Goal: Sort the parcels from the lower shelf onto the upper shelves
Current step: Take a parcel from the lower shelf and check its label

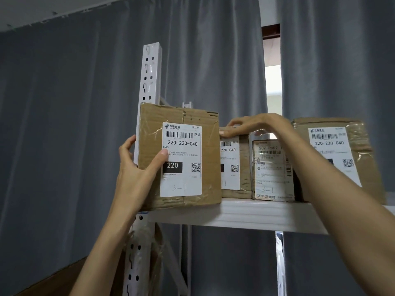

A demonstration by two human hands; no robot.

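Your left hand (136, 167) is gripping the big cardboard parcel (179, 154) at centre frame: the thumb (159, 159) is pressing flat on the white label (181, 159), and the other fingers (128, 144) are curling round the box's left edge, beside the white upright (149, 75). So that parcel is lying straight to the right of your left palm, standing taller than it is wide, its bottom sitting at the front lip of the upper shelf (245, 214); whether its full weight is resting there I cannot tell.

Your right hand (254, 124) is reaching across from the right of the frame, fingers stretched out fairly straight and resting on top of the smaller parcel (235, 165) just to the right of the big one. It is grasping nothing; it is only pressing or steadying.

That is the relation to watch: the big box is sitting proud of its neighbours, which are standing further back in a row, the taped parcel (271, 169) next and a large parcel (342, 154) at far right, partly behind your forearm. Your left hand is the nearer one, so I am judging that the push back into line is coming from there, with the right holding the row.

Grey curtains (64, 124) are hanging behind.
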